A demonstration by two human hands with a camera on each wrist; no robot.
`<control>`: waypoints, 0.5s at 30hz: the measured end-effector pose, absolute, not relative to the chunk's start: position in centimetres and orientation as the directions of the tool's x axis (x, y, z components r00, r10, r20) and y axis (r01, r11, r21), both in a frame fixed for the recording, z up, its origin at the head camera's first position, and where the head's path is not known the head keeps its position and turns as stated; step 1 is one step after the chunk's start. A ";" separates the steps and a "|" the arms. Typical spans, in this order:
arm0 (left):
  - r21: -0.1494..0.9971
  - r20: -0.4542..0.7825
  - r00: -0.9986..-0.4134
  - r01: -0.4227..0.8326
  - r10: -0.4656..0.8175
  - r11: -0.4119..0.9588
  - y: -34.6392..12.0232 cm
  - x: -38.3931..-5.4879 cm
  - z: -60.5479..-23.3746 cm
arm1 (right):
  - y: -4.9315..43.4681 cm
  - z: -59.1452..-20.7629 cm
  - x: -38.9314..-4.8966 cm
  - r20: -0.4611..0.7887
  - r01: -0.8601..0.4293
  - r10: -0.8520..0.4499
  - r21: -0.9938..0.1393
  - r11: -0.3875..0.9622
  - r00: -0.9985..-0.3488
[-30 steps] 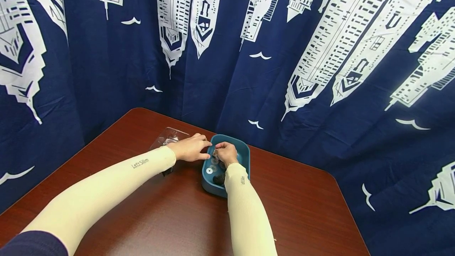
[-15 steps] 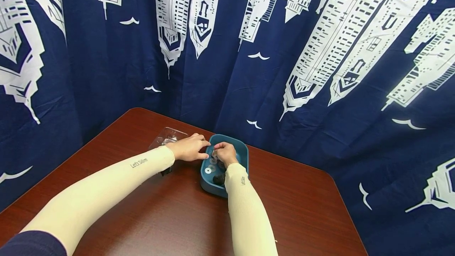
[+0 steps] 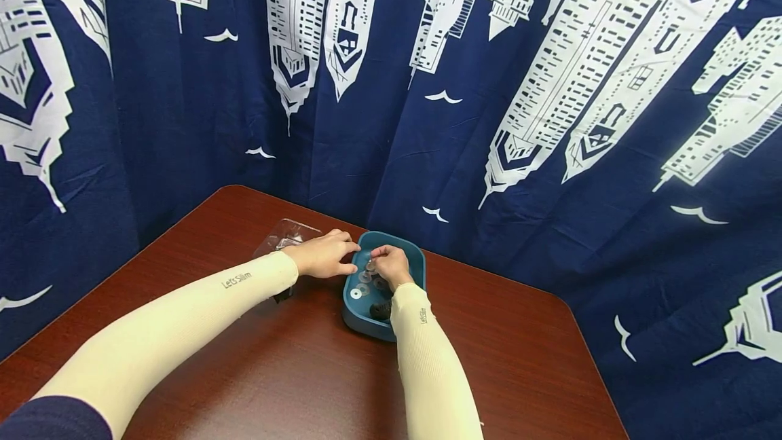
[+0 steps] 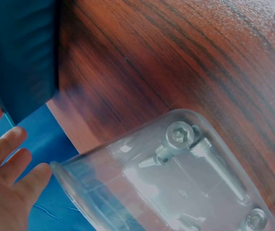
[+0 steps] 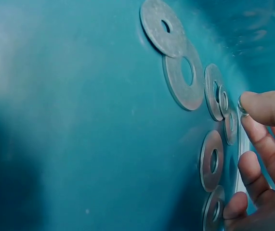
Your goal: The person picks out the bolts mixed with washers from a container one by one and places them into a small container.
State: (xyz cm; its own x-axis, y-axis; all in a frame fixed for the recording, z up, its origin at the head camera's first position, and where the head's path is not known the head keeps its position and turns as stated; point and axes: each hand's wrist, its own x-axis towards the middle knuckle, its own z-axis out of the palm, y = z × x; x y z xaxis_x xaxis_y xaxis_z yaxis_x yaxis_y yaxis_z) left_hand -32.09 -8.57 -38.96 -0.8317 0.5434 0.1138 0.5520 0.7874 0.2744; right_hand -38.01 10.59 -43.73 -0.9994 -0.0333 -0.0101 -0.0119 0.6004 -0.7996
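Observation:
In the head view my right hand (image 3: 393, 267) reaches inside a blue bin (image 3: 353, 314). The right wrist view shows its thumb and index finger pinching a small shiny piece, seemingly a washer (image 5: 243, 107), mostly covered by the fingertips. Flat metal washers (image 5: 212, 161) of different sizes lie on the bin floor beside that hand, some overlapping. My left hand (image 3: 325, 254) is by the bin's left rim, its fingers extended and spread. From the left wrist, those fingertips (image 4: 12, 137) appear at the bin's edge; whether they touch it I cannot tell.
A clear plastic container (image 4: 176, 113) with several bolts (image 4: 221, 168) inside stands left of the bin, partly behind my left hand. A dark object (image 3: 381, 309) lies at the bin's near end. Behind the brown table (image 3: 519, 331) hangs a blue patterned curtain (image 3: 391, 155).
My right hand and forearm have shifted slightly right within the bin, showing more of the washers and the dark object. The left hand keeps its place by the rim.

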 end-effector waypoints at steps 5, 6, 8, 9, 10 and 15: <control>0.273 0.117 -0.831 0.553 0.543 0.787 -8.6 -32.2 -38.9 | 10.8 -43.4 -37.9 0.017 -0.043 -0.048 -0.799 0.600 -0.999; 0.274 0.116 -0.832 0.552 0.543 0.788 -8.7 -32.2 -39.0 | 10.8 -43.3 -37.9 0.024 -0.050 -0.051 -0.796 0.603 -0.998; 0.275 0.119 -0.830 0.555 0.545 0.785 -8.7 -32.3 -39.0 | 10.8 -43.0 -37.8 0.034 -0.063 -0.059 -0.793 0.606 -0.998; 0.276 0.120 -0.829 0.556 0.546 0.784 -8.7 -32.3 -39.0 | 10.9 -42.9 -37.8 0.038 -0.068 -0.062 -0.792 0.607 -0.997; 0.276 0.121 -0.828 0.557 0.547 0.783 -8.7 -32.3 -39.0 | 10.9 -42.7 -37.7 0.040 -0.071 -0.065 -0.792 0.606 -0.997; 0.274 0.131 -0.829 0.557 0.543 0.784 -8.7 -32.2 -38.9 | 10.9 -41.9 -37.5 0.044 -0.085 -0.083 -0.802 0.591 -0.996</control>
